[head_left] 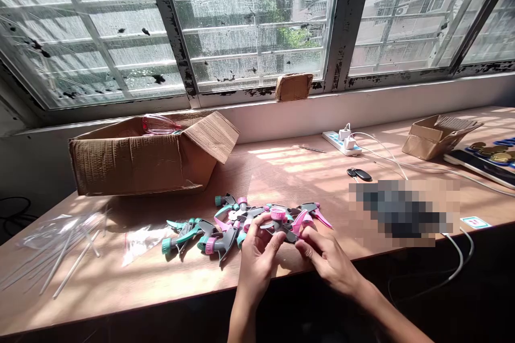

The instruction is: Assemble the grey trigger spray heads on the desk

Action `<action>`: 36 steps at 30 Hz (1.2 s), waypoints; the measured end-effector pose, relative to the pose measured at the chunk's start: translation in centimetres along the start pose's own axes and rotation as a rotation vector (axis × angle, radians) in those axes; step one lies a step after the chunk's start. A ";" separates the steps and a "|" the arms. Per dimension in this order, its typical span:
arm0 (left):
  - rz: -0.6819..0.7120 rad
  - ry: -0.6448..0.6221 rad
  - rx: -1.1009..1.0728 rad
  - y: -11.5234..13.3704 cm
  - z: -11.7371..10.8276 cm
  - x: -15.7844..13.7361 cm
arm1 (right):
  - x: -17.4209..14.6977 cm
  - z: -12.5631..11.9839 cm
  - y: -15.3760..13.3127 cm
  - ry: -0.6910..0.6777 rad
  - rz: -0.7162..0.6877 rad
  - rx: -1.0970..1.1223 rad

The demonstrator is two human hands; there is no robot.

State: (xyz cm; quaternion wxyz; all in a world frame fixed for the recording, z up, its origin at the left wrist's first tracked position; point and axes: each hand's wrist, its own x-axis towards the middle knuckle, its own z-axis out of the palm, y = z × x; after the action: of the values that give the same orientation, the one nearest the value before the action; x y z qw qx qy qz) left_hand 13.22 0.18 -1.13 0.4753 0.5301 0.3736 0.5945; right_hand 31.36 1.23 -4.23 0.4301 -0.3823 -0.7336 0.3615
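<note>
A grey and pink trigger spray head (278, 216) is held between my two hands above the table's front edge, its pink collar facing up. My left hand (259, 246) has its fingers and thumb closed around the collar end. On the other side, my right hand (328, 257) pinches the part by the pink trigger. Just behind and to the left lies a pile of more spray heads, some with pink collars (210, 245), some with teal collars (166, 245). My fingers cover part of the pile.
Left on the table (161, 289) are thin plastic tubes (76, 262) and a clear bag (142, 244). An open cardboard box (129, 166) holding a pink bottle (161, 124) stands behind. To the right are a power strip (341, 143), keys (359, 174), a blurred-out dark object and a small box (426, 139).
</note>
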 end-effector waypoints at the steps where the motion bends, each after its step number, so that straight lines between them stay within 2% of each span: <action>1: 0.000 -0.018 -0.001 -0.1 0.0 0.0 | 0.0 0.0 0.0 -0.025 0.013 0.030; 4: -0.008 -0.033 -0.022 -0.3 -0.1 0.0 | -0.1 0.2 0.3 -0.044 0.053 0.083; 8: 0.007 0.048 -0.022 -0.5 -0.1 0.0 | -0.1 0.3 0.5 0.038 0.039 -0.005; 10: 0.005 0.027 -0.008 -0.5 -0.1 0.0 | 0.0 0.2 0.3 0.059 0.017 -0.053; 13: -0.014 -0.053 -0.026 -0.4 -0.2 -0.2 | 0.0 0.0 -0.1 -0.014 0.000 -0.011; 15: -0.021 -0.090 -0.052 -0.3 -0.2 -0.2 | 0.0 -0.2 -0.2 -0.077 0.054 0.085; 18: -0.012 -0.060 -0.070 -0.4 -0.2 -0.2 | 0.0 -0.2 0.1 -0.103 0.108 0.166; 22: -0.004 0.041 -0.031 -0.7 -0.1 -0.1 | 0.0 0.1 0.5 0.009 0.065 0.038; 25: -0.016 0.025 0.005 -0.7 -0.4 -0.2 | -0.2 0.2 0.3 0.029 0.004 -0.076; 28: -0.046 -0.048 -0.006 -0.5 -0.6 -0.3 | -0.4 -0.1 -0.1 -0.076 -0.036 -0.077; 30: -0.060 -0.084 -0.028 -0.4 -0.6 -0.3 | -0.3 -0.4 -0.3 -0.173 -0.004 -0.008; 32: -0.061 -0.083 -0.043 -0.3 -0.6 -0.3 | -0.2 -0.4 -0.4 -0.203 0.020 0.042; 36: -0.036 0.000 -0.040 -0.6 -0.4 0.0 | 0.0 -0.2 0.0 -0.061 0.008 0.020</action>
State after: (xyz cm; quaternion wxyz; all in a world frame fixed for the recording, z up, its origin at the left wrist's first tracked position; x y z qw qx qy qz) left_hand 12.90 0.34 -1.79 0.4964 0.5138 0.3709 0.5933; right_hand 31.57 1.26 -4.20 0.4100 -0.3699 -0.7411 0.3819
